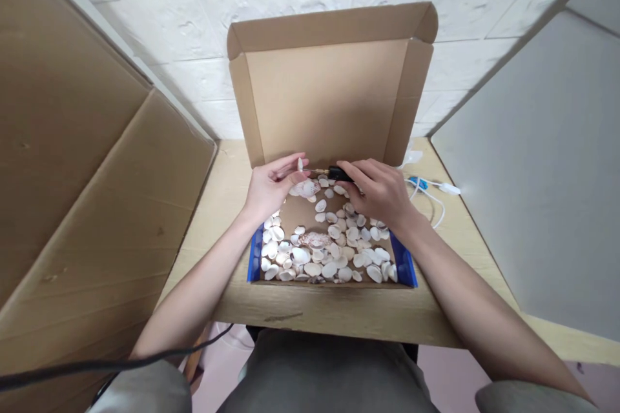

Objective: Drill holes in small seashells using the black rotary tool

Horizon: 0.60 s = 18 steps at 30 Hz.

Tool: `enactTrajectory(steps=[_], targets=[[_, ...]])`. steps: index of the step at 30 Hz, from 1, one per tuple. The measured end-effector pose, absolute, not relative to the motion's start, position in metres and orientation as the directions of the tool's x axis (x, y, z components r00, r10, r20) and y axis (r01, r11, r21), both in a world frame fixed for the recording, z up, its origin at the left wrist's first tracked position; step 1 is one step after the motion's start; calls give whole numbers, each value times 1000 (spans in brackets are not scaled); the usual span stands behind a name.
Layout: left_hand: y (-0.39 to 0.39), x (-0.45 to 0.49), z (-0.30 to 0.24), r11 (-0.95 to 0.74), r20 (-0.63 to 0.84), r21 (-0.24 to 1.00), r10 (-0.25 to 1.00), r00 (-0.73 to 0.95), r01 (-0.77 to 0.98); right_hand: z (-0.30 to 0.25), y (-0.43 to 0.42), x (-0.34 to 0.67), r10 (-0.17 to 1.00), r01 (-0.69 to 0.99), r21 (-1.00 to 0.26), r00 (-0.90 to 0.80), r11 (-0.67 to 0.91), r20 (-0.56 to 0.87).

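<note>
My left hand is closed, pinching a small white seashell edge-on between thumb and fingers. My right hand wraps round a hand drill with a black handle, brass-coloured collar and thin metal bit. The bit points left and its tip meets or nearly meets the shell; exact contact is too small to tell. Under both hands lies an open cardboard box with blue sides, holding several loose white shells. Two larger, knobbly pinkish shells lie among them, one below my left fingers, another near the middle.
The box's raised lid leans toward the white brick wall. On the wooden table, a white cable with a blue tie lies to the right. Cardboard stands at the left, a grey-white panel at the right.
</note>
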<state>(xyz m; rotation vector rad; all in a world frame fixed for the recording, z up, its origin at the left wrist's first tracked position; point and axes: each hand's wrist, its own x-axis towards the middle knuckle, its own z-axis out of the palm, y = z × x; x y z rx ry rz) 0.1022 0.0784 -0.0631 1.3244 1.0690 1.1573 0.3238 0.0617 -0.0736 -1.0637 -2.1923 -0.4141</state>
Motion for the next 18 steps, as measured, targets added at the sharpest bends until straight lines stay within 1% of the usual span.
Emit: enactTrajectory(steps=[2,7,12,16,18], targets=[[78,102,-63,-68,69,998,988,139,-16,-73,62,324,572,796,15,-448,606,687],[76,101,-63,-47,48,999,975,216,-10,-72,64,327,546,792,52,-464,608,697],[75,101,-64,-49,46,999,973,227,9,-72,63,327,512,792,70,-455,606,729],[76,102,-65,-38,36,999,977,212,5,-75,59,325,576,784,20,-473,620,667],[76,101,-66,-39,39,999,975,217,-1,-75,59,324,592,793,19,-469,608,655]])
